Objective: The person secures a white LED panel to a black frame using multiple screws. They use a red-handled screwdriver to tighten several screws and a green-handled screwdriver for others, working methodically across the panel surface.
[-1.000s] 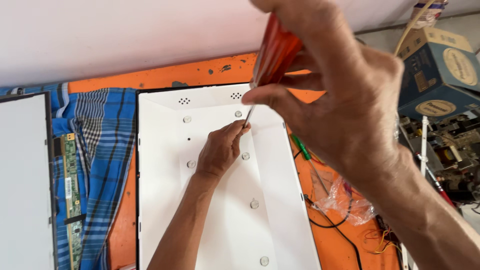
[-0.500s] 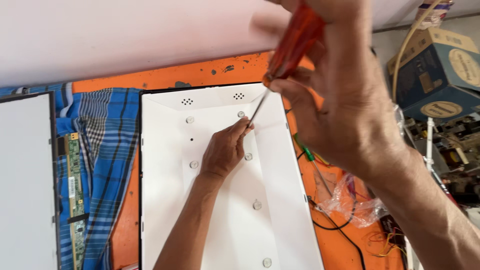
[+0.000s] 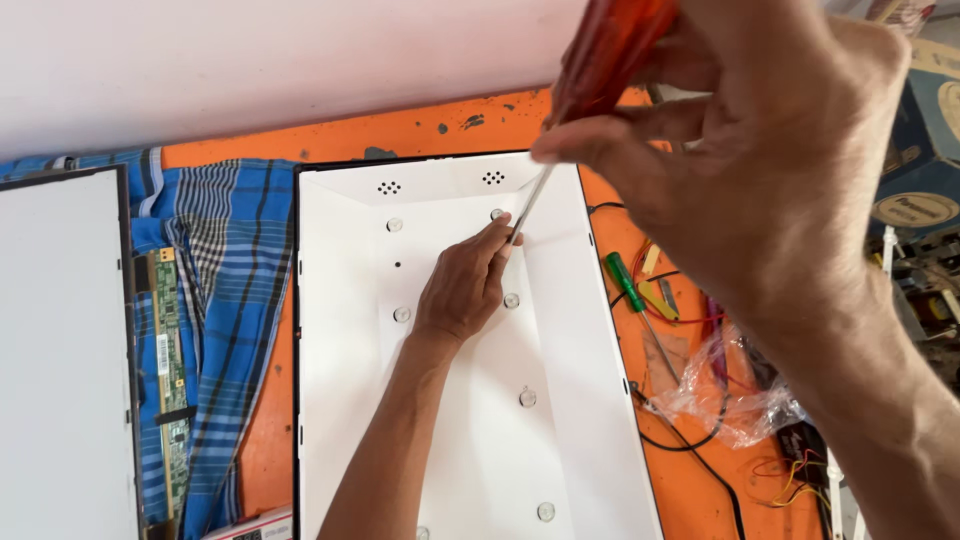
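Orange bench under white reflector tray (image 3: 340, 330), red-handled screwdriver (image 3: 610, 50) upright

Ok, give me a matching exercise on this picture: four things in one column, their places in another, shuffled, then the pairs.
1 orange-handled screwdriver
2 green-handled screwdriver
3 circuit board strip
4 left hand

a lying on the blue checked cloth
b resting inside the white panel tray
c lying on the orange table, right of the tray
d gripped in the right hand

Pairs: 1-d, 2-c, 3-a, 4-b
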`<state>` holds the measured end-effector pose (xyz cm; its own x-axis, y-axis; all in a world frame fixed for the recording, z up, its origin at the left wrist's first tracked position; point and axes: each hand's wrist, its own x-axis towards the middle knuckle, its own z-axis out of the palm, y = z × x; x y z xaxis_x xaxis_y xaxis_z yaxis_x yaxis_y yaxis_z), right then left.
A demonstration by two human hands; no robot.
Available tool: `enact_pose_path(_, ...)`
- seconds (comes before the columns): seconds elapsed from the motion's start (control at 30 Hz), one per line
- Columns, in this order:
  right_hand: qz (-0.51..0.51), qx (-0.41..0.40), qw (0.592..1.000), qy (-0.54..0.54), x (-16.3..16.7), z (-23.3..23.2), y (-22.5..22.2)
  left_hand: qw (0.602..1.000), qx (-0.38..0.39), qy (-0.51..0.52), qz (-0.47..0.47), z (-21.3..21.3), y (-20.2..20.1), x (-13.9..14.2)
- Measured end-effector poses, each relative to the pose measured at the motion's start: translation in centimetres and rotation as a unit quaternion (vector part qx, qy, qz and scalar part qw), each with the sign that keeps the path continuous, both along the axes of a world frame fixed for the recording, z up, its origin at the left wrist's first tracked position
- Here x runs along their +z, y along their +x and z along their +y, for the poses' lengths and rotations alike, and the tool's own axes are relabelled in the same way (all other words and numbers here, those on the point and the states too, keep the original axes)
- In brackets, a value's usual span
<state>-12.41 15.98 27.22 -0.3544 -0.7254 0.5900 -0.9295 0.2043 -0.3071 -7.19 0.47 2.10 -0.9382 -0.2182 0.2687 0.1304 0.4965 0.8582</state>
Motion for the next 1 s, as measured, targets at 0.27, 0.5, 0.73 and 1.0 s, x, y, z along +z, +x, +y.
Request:
enact_pose_path(0.27, -0.017, 0.035, 0.999, -0.019, -0.7, 0.2, -0.2, 1.000, -0.003, -0.029, 0.006, 0.4, -0.4, 0.5)
enact_pose_path(0.5, 0.058, 0.025, 0.998, 0.006, -0.3, 0.2, -1.3, 0.990, 0.077, -0.053, -0.106, 1.5, 0.4, 2.5)
enact_pose_path(0.73, 0.023, 0.006, 1.000, -0.005, -0.9, 0.4, -0.9, 0.990, 0.076, -0.076, -0.096, 1.6, 0.6, 2.6)
enact_pose_path(1.0, 0.035, 0.044, 0.998, -0.033, -1.2, -0.2, -0.8, 0.989, 0.076, -0.063, -0.111, 1.6, 0.5, 2.4)
